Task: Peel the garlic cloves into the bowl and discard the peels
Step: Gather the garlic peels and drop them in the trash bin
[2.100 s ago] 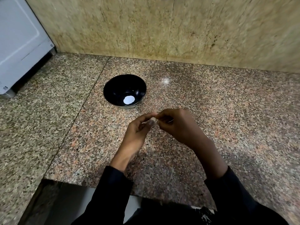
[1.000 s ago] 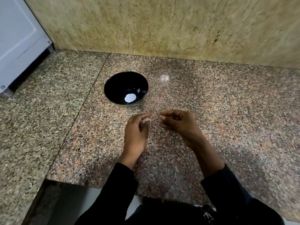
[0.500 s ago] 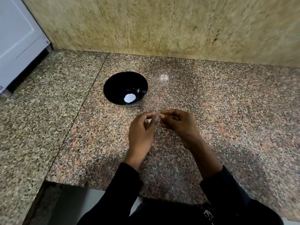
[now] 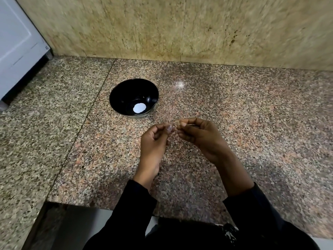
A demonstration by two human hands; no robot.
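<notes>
Just in front of the black bowl [image 4: 134, 98] on the counter [image 4: 234, 109], left hand [image 4: 153, 141] and right hand [image 4: 200, 136] meet fingertip to fingertip, together pinching a small pale garlic clove [image 4: 175, 124].

1. One black bowl [image 4: 134, 98] on the granite counter [image 4: 252, 114]
2. Two hands: one left hand [image 4: 153, 143], one right hand [image 4: 200, 136]
3. One small pale bit, likely a garlic clove [image 4: 175, 124], between the fingertips
4. Two dark sleeves [image 4: 133, 204]
5. One white appliance [image 4: 16, 44]
</notes>
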